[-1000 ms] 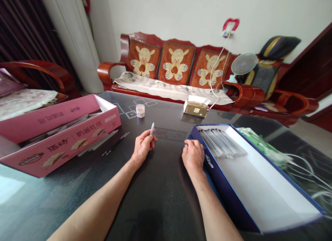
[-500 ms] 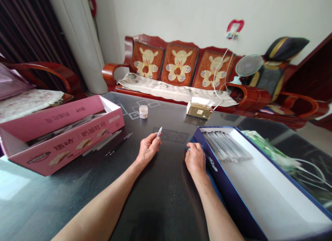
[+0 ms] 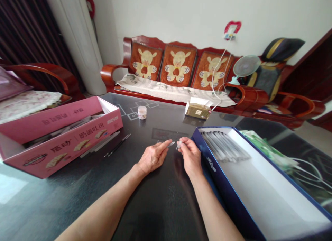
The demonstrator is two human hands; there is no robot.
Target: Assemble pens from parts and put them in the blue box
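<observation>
I look down on a dark glossy tabletop point(image 3: 160, 203); a long blue box point(image 3: 211, 163) lies on its right side, with a row of clear pens point(image 3: 223, 148) packed at its far end; an open pink box point(image 3: 72, 144) sits well apart on the left, and two dark pens point(image 3: 117, 145) lie just beside it. Between the boxes my left hand point(image 3: 153, 158) pinches a slim clear pen barrel point(image 3: 171, 144) between thumb and forefinger, its tip pointing right; my right hand point(image 3: 191, 155), just beside the blue box's wall, grips a tiny clear piece point(image 3: 178, 144) in its fingertips; the two parts are close, tips almost meeting, low over the tabletop.
</observation>
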